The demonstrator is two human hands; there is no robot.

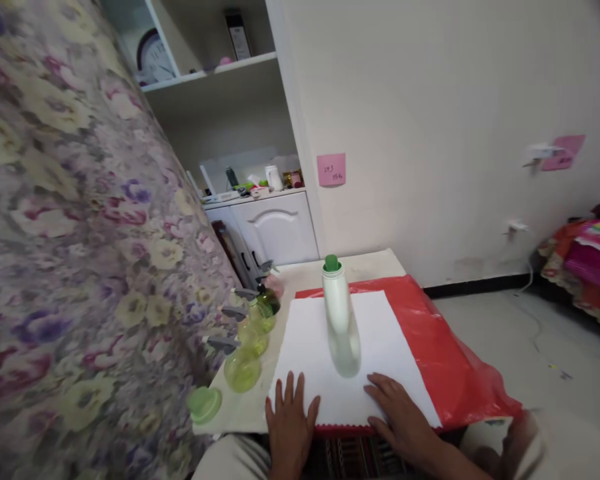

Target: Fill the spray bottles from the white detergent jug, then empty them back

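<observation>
My left hand (291,420) lies flat on the near left part of a white sheet (303,340), its fingers spread and nothing in it. On the sheet's near right part rests my right hand (397,413), fingers apart and holding nothing. Between and beyond the two hands a pale green bottle (343,320) with a green cap (332,263) stands upright on the sheet. Neither hand touches it. Under the sheet is a red plastic cover (443,353) that hangs over the table's right side.
Along the table's left edge stand several spray bottles (243,370) with yellow-green contents and a green round container (205,404). A flowered curtain (105,267) hangs close on the left. Behind are a wall (405,133) and a white cabinet (280,223). Another person's blurred arm (523,433) shows at lower right.
</observation>
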